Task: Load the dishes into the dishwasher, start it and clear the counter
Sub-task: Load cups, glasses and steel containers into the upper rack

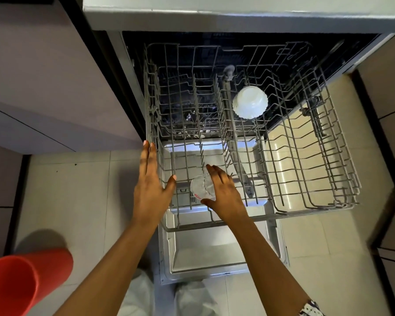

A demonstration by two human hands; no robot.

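Note:
The dishwasher's grey wire upper rack is pulled out over the open steel door. A white fluted bowl sits upside down in the rack's middle, towards the back. My right hand grips a clear drinking glass at the rack's front left section. My left hand lies flat with straight fingers along the rack's left edge, its thumb touching the wires next to the glass.
A red plastic bucket stands on the tiled floor at the lower left. Cabinet fronts flank the dishwasher on the left and right. The counter edge overhangs the top. The lower rack shows in the dark tub.

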